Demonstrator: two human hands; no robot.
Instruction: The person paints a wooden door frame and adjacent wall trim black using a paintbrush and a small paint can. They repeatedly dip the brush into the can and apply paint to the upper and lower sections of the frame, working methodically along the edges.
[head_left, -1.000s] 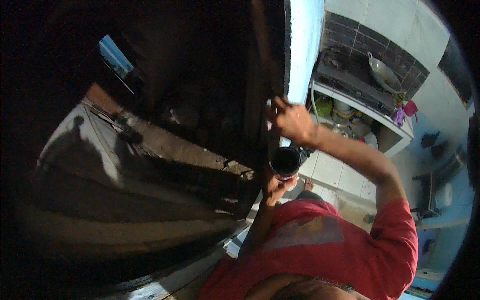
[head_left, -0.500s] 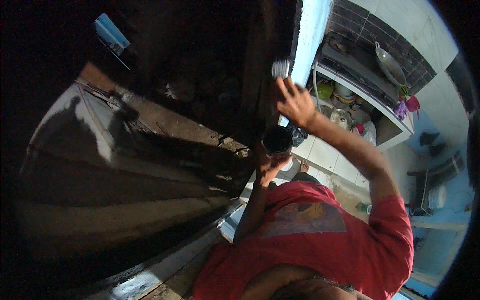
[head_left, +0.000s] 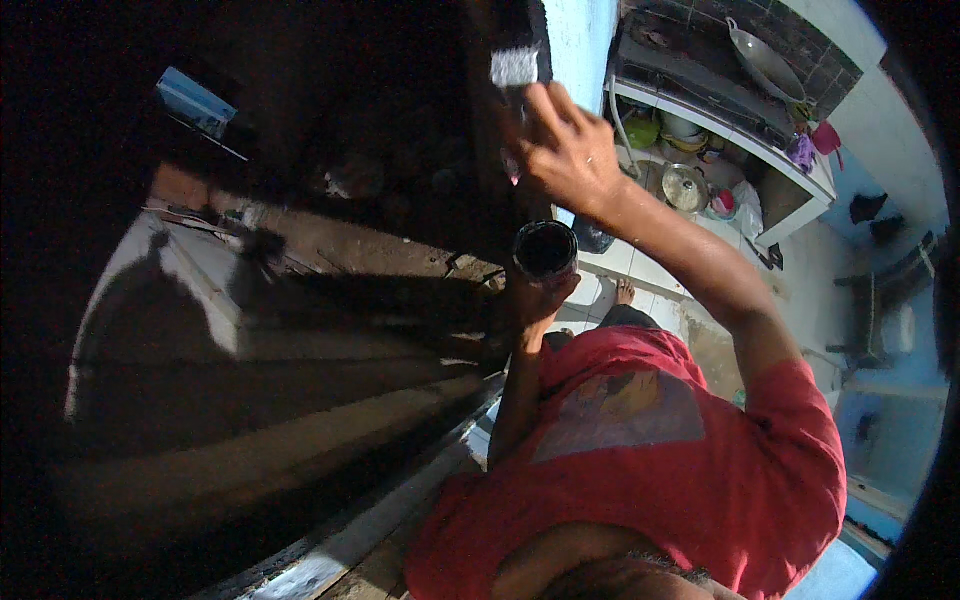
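Observation:
In my right hand [head_left: 575, 150] is a paintbrush [head_left: 515, 67], its fingers closed round the handle. The brush's pale, flat head is up against a dark upright post [head_left: 545, 50] beside a light blue wall edge. Lower down, my left hand [head_left: 540, 300] grips a round open can [head_left: 546, 250] from beneath and around its side. Dark contents show inside the can's rim. Shadow hides part of the brush handle and most of the left fingers.
On the right, a tiled counter [head_left: 720, 115] carries a wok [head_left: 765, 62], with pots and bowls [head_left: 685, 187] on the shelf below. White floor tiles [head_left: 625, 262] lie near my foot. At the left, a pale, partly shadowed slab [head_left: 200, 275] stands beside bare ground.
My right hand has moved the brush upward along the dark post. The can stays in my left hand, slightly higher and further left in view. The whole view has shifted a little.

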